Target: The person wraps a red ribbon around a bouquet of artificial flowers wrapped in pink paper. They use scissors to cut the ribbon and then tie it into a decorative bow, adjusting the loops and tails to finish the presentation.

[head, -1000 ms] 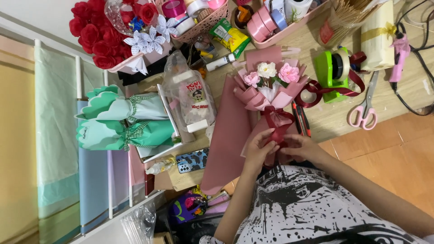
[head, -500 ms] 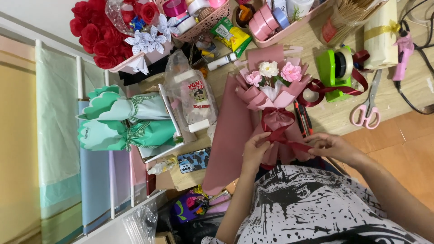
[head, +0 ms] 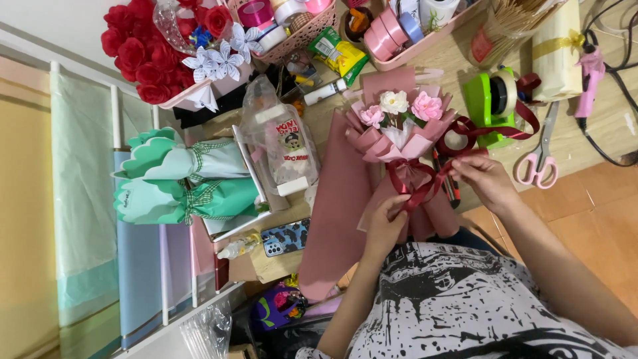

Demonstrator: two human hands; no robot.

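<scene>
— Pinching the dark red ribbon with the left hand, at the waist of the small pink bouquet. Confirmed?

— Confirmed. Right hand also closed on the same ribbon, drawn taut between the two, hands apart on either side of the wrap. Bouquet lying on the pink wrapping sheet, blooms pointing away from the body: one white, two pink.

— Moving outward. Containers?

— Green tape dispenser just beyond the right hand, roll seated in it. Pink-handled scissors beside that, on the wooden floor. Pink tray further out, holding ribbon rolls in pink and blue. Woven pink basket next to it, with more spools inside. Pale box at the far left corner, filled with red roses and white paper flowers.

— Left side?

— Clear plastic bag, contents not legible. Two mint-green wrapped bouquets resting on a white rack, phone below them.
</scene>
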